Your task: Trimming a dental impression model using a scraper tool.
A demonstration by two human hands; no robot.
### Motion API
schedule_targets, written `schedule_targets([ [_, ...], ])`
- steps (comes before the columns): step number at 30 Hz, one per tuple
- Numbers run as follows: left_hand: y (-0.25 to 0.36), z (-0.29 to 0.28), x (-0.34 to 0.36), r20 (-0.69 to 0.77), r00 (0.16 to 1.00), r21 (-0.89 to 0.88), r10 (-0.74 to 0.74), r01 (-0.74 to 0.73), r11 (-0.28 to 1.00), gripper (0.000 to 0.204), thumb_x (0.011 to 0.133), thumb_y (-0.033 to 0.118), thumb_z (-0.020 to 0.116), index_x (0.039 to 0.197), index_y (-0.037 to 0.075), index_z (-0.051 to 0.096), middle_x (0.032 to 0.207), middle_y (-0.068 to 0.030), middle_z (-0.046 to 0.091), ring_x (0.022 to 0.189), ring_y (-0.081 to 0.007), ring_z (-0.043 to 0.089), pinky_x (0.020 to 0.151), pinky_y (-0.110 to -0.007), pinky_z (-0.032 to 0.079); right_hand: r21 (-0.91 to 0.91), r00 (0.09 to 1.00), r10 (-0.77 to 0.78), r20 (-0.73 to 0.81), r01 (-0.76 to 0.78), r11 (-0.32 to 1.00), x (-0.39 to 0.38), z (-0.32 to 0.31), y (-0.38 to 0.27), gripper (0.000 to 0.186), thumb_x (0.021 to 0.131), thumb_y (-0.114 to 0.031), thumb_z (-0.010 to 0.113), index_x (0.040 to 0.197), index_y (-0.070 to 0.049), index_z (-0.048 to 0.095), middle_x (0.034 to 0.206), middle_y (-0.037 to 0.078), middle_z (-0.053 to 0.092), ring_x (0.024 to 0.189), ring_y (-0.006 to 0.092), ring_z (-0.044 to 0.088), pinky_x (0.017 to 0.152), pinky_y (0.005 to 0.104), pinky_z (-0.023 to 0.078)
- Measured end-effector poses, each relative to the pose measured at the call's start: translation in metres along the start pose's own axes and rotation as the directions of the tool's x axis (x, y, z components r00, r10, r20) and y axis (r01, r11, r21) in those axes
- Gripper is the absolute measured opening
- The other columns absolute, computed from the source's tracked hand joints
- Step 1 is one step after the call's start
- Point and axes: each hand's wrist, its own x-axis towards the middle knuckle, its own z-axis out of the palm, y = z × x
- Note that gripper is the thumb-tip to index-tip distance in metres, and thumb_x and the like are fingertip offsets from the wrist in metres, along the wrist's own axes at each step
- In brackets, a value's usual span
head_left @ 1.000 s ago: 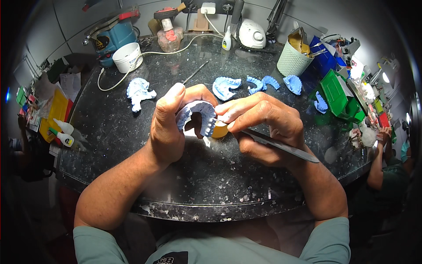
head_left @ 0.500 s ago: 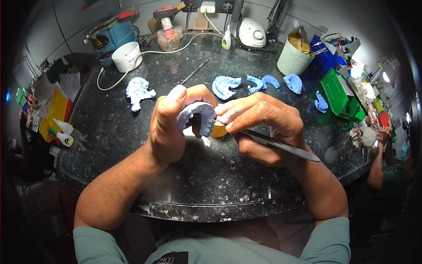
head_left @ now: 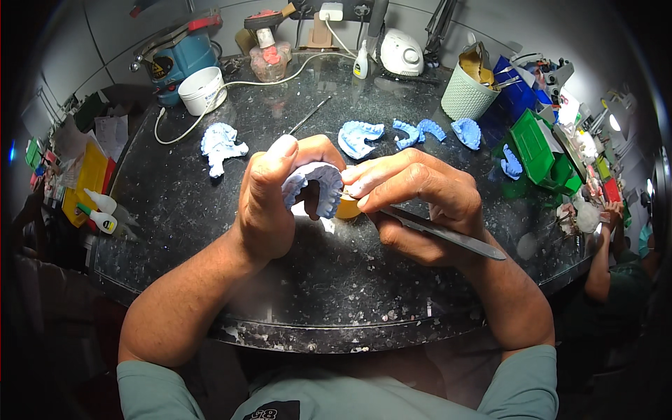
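My left hand (head_left: 269,196) is closed round a pale dental cast (head_left: 329,196), a horseshoe arch with teeth along its edge, held up over the dark bench. In my right hand (head_left: 427,203) is a metal carving tool (head_left: 448,235), gripped like a pen, its broad flat end pointing down and right. The tool's thin tip reaches the right outer side of the cast; whether it touches is too small to tell. Right-hand fingertips rest close against the cast. Just behind them a yellow-orange round thing (head_left: 348,207) shows in part, mostly hidden.
Blue dental casts (head_left: 360,138) lie beyond my hands, with another lumpy blue piece (head_left: 221,147) at the left. A slim metal tool (head_left: 309,116) lies behind the left hand. Around stand a white tub (head_left: 201,91), a light-green bin (head_left: 467,94), a green box (head_left: 542,150) and small bottles (head_left: 101,218).
The tool in my right hand has shifted very slightly, its flat end a little left and lower. The left hand and the cast stay almost still.
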Motion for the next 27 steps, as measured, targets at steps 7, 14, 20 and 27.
schedule_targets([
  [7, -0.0018, 0.0026, 0.0005, -0.010, 1.000, -0.017, -0.003, 0.003, 1.000, 0.084, 0.100, 0.068, 0.021, 0.084, -0.001, 0.066, 0.067, -0.0054, 0.061, 0.060, -0.0123, 0.053, 0.057, -0.028, 0.039, -0.010, 1.000, 0.019, 0.023, -0.019, 1.000, -0.0006, -0.0023, 0.0000, 0.030, 0.068, 0.014, 0.068, 0.096, 0.001, 0.069, 0.104, 0.017, 0.072, 0.106, 0.0309, 0.073, 0.096, 0.0439, 0.059],
  [14, -0.0008, 0.0034, 0.0009, -0.007, 0.999, -0.008, -0.036, 0.036, 0.999, 0.085, 0.100, 0.069, 0.020, 0.083, -0.001, 0.066, 0.065, -0.0054, 0.060, 0.058, -0.0127, 0.053, 0.054, -0.027, 0.039, -0.016, 1.000, 0.006, -0.014, -0.006, 1.000, 0.0003, 0.0007, 0.0004, 0.027, 0.071, 0.008, 0.076, 0.095, -0.002, 0.069, 0.099, 0.012, 0.073, 0.095, 0.0253, 0.074, 0.083, 0.0351, 0.059],
  [20, -0.0056, 0.0011, 0.0006, 0.010, 1.000, 0.012, -0.009, 0.009, 1.000, 0.086, 0.100, 0.069, 0.019, 0.081, -0.001, 0.065, 0.063, -0.0053, 0.059, 0.055, -0.0129, 0.052, 0.052, -0.027, 0.038, -0.024, 1.000, -0.008, 0.007, 0.008, 1.000, 0.0017, 0.0007, 0.0009, 0.026, 0.072, 0.008, 0.076, 0.095, -0.002, 0.069, 0.098, 0.012, 0.073, 0.094, 0.0260, 0.074, 0.084, 0.0354, 0.059],
  [27, -0.0036, 0.0020, 0.0005, -0.001, 1.000, 0.024, -0.022, 0.022, 0.999, 0.085, 0.101, 0.068, 0.020, 0.080, -0.001, 0.065, 0.062, -0.0057, 0.058, 0.056, -0.0128, 0.052, 0.053, -0.028, 0.039, -0.019, 0.999, 0.039, 0.034, -0.039, 0.999, -0.0007, -0.0017, -0.0012, 0.030, 0.067, 0.014, 0.069, 0.095, 0.002, 0.070, 0.104, 0.018, 0.073, 0.102, 0.0289, 0.073, 0.095, 0.0413, 0.059],
])
